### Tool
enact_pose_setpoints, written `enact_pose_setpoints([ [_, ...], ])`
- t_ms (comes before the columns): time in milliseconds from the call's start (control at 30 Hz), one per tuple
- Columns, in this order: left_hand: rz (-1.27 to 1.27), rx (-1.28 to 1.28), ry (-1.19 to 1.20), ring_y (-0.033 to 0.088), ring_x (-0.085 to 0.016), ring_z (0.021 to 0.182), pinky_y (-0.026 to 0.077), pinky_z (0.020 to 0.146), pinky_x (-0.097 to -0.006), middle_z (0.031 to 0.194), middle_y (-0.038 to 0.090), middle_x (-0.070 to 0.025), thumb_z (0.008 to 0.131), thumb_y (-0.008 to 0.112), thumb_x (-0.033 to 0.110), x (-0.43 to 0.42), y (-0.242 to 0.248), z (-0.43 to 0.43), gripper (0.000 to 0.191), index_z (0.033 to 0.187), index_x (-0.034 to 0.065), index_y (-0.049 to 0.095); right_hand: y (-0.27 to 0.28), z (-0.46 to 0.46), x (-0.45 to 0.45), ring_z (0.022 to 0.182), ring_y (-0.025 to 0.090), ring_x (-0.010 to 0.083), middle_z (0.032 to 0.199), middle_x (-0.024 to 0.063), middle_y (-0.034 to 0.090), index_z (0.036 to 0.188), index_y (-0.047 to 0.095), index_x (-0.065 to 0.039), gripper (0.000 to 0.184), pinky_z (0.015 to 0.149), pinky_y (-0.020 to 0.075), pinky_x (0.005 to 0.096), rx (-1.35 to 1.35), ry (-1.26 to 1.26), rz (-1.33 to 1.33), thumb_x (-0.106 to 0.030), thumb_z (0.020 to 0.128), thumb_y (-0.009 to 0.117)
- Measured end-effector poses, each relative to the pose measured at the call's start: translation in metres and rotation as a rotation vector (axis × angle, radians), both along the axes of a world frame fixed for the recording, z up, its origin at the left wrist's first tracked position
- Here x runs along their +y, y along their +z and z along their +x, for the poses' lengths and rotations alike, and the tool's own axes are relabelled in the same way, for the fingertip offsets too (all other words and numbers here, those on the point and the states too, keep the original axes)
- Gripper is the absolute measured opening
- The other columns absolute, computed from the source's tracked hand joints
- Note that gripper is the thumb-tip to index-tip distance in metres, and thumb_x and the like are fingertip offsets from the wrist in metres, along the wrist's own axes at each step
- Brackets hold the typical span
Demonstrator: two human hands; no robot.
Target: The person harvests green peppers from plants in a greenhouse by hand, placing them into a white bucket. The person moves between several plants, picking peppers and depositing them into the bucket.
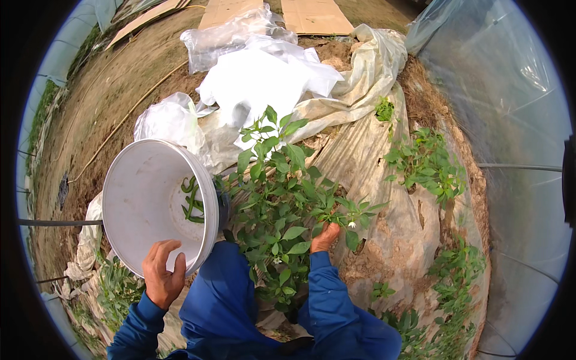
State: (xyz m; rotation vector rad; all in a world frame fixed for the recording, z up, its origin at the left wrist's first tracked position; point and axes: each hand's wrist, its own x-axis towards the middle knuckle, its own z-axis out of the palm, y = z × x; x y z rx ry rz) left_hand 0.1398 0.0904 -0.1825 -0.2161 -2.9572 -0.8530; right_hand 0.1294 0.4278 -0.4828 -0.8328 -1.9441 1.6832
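Note:
My left hand (164, 272) is over the near rim of a white plastic bucket (139, 189), fingers apart, with nothing in it. Several green chili peppers (192, 202) lie on the bucket's bottom. A leafy pepper plant (281, 202) with small white flowers stands in front of my knees, to the right of the bucket. My right hand (326, 237) reaches into the foliage on the plant's right side, close to a white flower (352, 224). Leaves hide its fingertips, so what they touch does not show.
White plastic sheeting (261, 81) lies bunched beyond the plant. Dusty plastic mulch film (360, 153) covers the soil. More green plants (425, 166) grow on the right, beside the clear greenhouse film wall (513, 121). Flat cardboard (315, 17) lies at the far end; a hose (130, 112) runs left.

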Motion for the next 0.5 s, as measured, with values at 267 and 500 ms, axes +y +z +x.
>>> enact_pose_setpoints([
  [267, -0.039, -0.021, -0.015, 0.065, -0.039, 0.086, 0.053, 0.076, -0.0429, 0.095, 0.067, -0.019, 0.077, 0.066, -0.003, 0.0, 0.0, -0.002, 0.024, 0.1, -0.0013, 0.062, -0.022, 0.013, 0.006, 0.076, 0.058, 0.0216, 0.09, 0.0089, 0.064, 0.108, 0.064, 0.003, 0.018, 0.068, 0.0478, 0.0349, -0.158, 0.226, 0.446, -0.003, 0.096, 0.051],
  [500, -0.021, 0.033, -0.023, 0.062, -0.032, 0.079, 0.05, 0.07, -0.0367, 0.094, 0.067, -0.0165, 0.081, 0.063, -0.002, 0.002, -0.005, -0.004, 0.02, 0.1, -0.0011, 0.063, -0.058, -0.004, -0.019, 0.077, 0.059, 0.024, 0.093, 0.0102, 0.064, 0.11, 0.064, 0.001, 0.019, 0.068, 0.0488, 0.037, -0.314, 0.412, 0.273, -0.005, 0.095, 0.053],
])
